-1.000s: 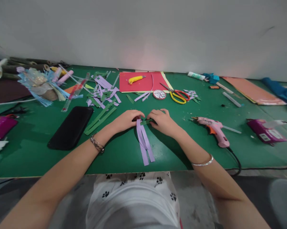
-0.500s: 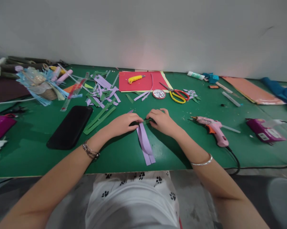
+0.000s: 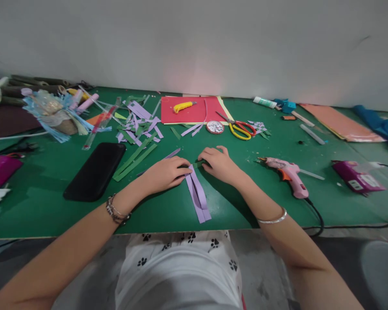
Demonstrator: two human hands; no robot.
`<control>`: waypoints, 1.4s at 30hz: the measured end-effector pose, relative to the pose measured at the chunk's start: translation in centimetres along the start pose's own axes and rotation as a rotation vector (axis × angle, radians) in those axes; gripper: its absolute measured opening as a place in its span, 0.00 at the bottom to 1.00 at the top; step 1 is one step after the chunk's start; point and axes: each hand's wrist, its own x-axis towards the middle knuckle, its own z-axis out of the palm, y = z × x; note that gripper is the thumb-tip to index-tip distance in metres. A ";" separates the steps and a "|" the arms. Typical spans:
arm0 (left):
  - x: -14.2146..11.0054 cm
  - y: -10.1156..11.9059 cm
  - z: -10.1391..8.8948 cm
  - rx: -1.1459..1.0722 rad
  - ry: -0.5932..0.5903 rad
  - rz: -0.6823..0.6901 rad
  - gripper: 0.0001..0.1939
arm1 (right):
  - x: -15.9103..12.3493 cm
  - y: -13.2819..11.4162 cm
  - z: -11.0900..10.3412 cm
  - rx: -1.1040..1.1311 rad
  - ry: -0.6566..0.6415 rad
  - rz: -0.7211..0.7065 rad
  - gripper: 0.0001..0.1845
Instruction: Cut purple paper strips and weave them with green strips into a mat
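Two purple paper strips (image 3: 197, 199) lie side by side on the table, pointing toward me, one of them bowed up in the middle. At their far end, the fingertips of my left hand (image 3: 170, 173) are closed on the purple paper. My right hand (image 3: 218, 164) curls its fingers around a short green paper strip (image 3: 198, 164), which meets the purple strips' far end. What lies under both sets of fingers is hidden. Another purple strip (image 3: 173, 153) shows behind my left hand, and long green strips (image 3: 136, 162) lie to its left.
A black phone (image 3: 95, 172) sits left of my left forearm. Right of my right hand rests a pink glue gun (image 3: 287, 174) with its cord. Scissors (image 3: 241, 128), a yellow cutter (image 3: 183, 106) on red paper (image 3: 194, 116), and a heap of paper strips (image 3: 139, 120) lie farther back.
My left hand has shifted slightly left and down, baring more of the purple strip behind it. The bowed purple strip now stands more open. My right hand has stayed put.
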 end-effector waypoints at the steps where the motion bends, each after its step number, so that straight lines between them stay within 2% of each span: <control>1: 0.0 0.1 0.0 0.026 0.011 0.001 0.14 | 0.0 0.0 0.0 -0.002 0.003 -0.002 0.11; 6: -0.4 0.3 0.2 0.030 0.022 -0.028 0.14 | -0.2 -0.1 0.1 0.000 0.046 -0.004 0.11; 9: -0.6 0.4 0.3 0.009 0.017 -0.032 0.15 | -0.2 -0.4 0.2 0.059 0.094 -0.061 0.09; 12: -0.6 0.4 0.0 0.032 -0.008 -0.011 0.15 | -0.1 -0.7 0.3 0.085 0.066 -0.104 0.08; 18: -0.6 0.4 -0.5 0.082 -0.063 0.022 0.17 | 0.3 -0.7 0.5 0.086 0.014 -0.098 0.07; 31: -1.1 0.6 -0.1 -0.005 0.022 0.003 0.16 | 0.6 -0.8 0.2 0.091 -0.003 -0.058 0.07; 34: -0.7 0.8 0.0 -0.013 0.040 -0.070 0.14 | 0.6 -0.9 0.1 0.093 -0.002 -0.054 0.07; 39: -0.1 0.7 0.5 -0.143 0.061 -0.305 0.13 | 0.6 -1.0 0.0 0.096 -0.012 -0.049 0.08; 42: 0.1 0.5 0.6 -0.194 0.069 -0.374 0.10 | 0.6 -1.0 0.1 0.092 0.003 -0.060 0.08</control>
